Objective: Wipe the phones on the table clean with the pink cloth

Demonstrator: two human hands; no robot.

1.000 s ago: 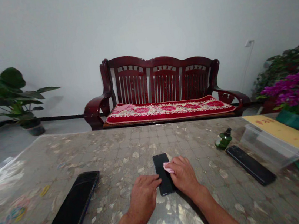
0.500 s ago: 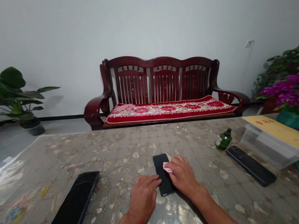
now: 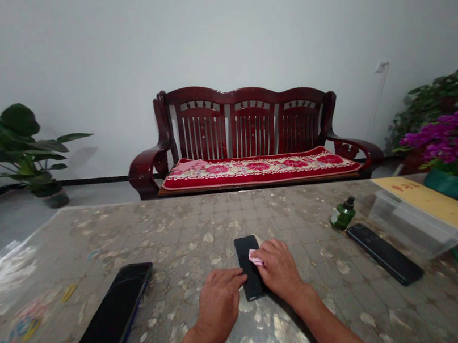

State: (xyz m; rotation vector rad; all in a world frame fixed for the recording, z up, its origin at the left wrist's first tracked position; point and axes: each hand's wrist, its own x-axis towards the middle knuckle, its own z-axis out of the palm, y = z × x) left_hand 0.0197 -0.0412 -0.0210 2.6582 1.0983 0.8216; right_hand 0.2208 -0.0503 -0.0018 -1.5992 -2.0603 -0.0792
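A small black phone [image 3: 248,257] lies flat on the marbled table [image 3: 177,231] in front of me. My left hand [image 3: 220,302] rests beside its left edge, fingers stretched flat with the tips touching the phone. My right hand [image 3: 279,270] lies over the phone's right side, fingers curled down and pressing a small pink cloth [image 3: 255,259] onto the screen.
A large black tablet [image 3: 108,318] lies at the left, a second black phone [image 3: 384,252] at the right beside a green bottle [image 3: 342,213]. A clear plastic box [image 3: 413,224] with a yellow sheet, flowers and coloured rubber bands [image 3: 20,329] line the table's sides.
The pink cloth under my right hand has slid slightly to the left on the screen. My left hand has stayed put.
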